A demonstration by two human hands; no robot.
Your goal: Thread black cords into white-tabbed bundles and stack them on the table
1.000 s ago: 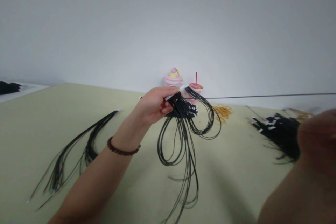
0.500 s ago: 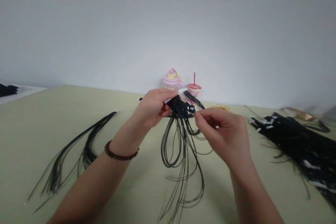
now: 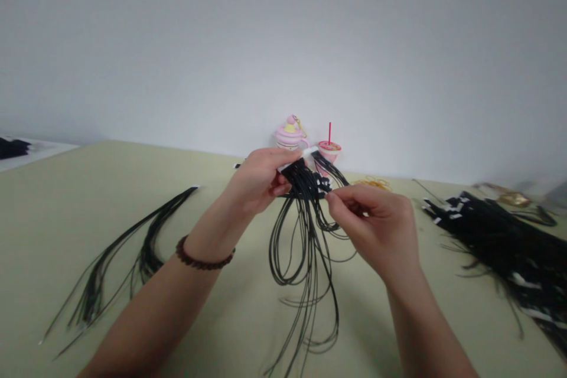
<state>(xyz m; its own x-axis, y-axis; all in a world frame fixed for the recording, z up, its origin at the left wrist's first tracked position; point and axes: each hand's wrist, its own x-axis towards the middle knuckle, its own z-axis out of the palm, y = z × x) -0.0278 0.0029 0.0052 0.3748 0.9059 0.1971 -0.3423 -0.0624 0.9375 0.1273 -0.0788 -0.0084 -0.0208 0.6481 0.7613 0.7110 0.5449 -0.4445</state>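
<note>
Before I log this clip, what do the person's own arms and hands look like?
The left hand and right hand are ungloved, with no sleeves in view. A dark brown beaded bracelet circles the left wrist; the right wrist shows nothing worn.

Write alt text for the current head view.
A person's left hand grips a white strip with looped black wires hanging; the right hand pinches beside them. Another wire bundle lies left and a black pile right on a pale green table, pink mug and pink cup behind.
</note>
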